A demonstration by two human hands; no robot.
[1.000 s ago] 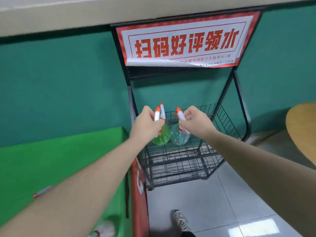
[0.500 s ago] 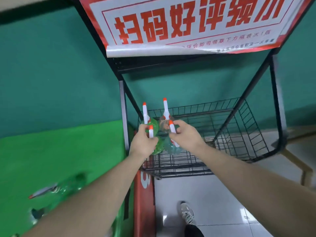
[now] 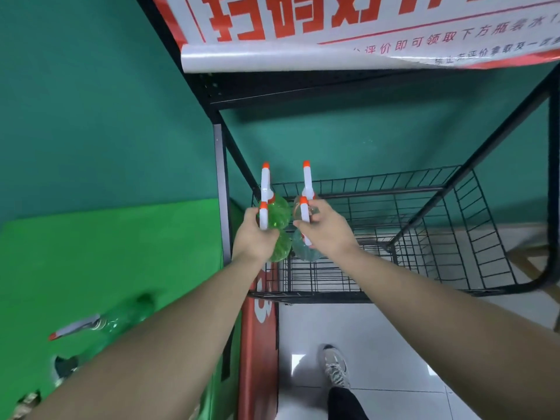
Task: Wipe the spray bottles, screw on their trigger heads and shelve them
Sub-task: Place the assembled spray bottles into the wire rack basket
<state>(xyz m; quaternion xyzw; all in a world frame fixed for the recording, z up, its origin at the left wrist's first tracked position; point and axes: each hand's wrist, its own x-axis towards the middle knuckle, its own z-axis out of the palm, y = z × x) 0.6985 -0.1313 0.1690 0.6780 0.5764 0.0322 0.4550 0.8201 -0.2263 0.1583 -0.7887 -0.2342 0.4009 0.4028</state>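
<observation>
**Both hands holding spray bottles at the wire basket**

Far to your left, on the bright green table surface (image 3: 91,253), a clear green-tinted plastic spray bottle (image 3: 121,318) lies on its side, its white trigger head with an orange tip (image 3: 74,326) pointing towards the left edge; it is blurred, so finer detail cannot be told.

Your left hand (image 3: 253,236) has its fingers curled round the white, orange-tipped trigger head of a green translucent ribbed spray bottle (image 3: 280,248), whose body hangs below your fist at the left front corner of the black wire shelf basket (image 3: 454,237). Just behind it, a second green ribbed spray bottle with a white trigger head (image 3: 277,212) stands in the basket's back left corner, nozzle pointing up and away from you.

Your right hand (image 3: 328,230) grips the white trigger head of a pale blue-green translucent spray bottle (image 3: 304,251), just beside the green one in your left hand. Behind it stands a clear, faintly pinkish spray bottle with a white orange-tipped trigger head (image 3: 307,184), next to the rear green bottle.

Above the basket, a red-and-white printed banner (image 3: 348,31) hangs from the black metal rack frame (image 3: 303,86). Below, your grey trainer (image 3: 335,366) rests on the pale tiled floor (image 3: 394,344).
</observation>
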